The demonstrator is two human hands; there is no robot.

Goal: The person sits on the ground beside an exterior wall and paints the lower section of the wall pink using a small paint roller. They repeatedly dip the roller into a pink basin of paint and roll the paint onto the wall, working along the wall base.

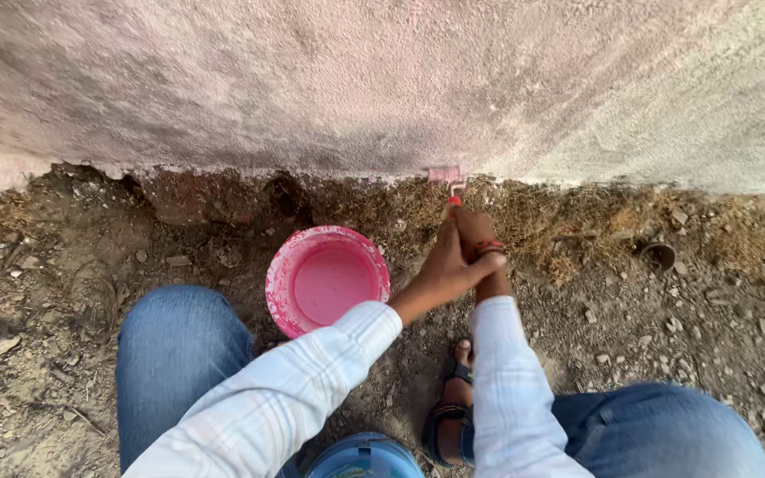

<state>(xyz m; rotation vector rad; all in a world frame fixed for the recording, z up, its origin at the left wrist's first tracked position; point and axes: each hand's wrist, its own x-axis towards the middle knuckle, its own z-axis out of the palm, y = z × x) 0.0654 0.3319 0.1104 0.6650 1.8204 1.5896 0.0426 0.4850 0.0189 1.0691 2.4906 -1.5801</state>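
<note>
The person wore a pale checked long-sleeved shirt [285,398], blue jeans [174,354], a dark strapped sandal [449,416], and a red band [490,247] just behind the fingers.

Both arms reached forward and downward from the body in white checked sleeves, meeting ahead of the knees. The left hand [443,265] lay over the right hand [474,232], its fingers wrapped round the right wrist just by a red band, so the two were pressed together. The right hand was closed in a fist, knuckles pointing away from the body, the forearm almost straight out from the sleeve.
</note>
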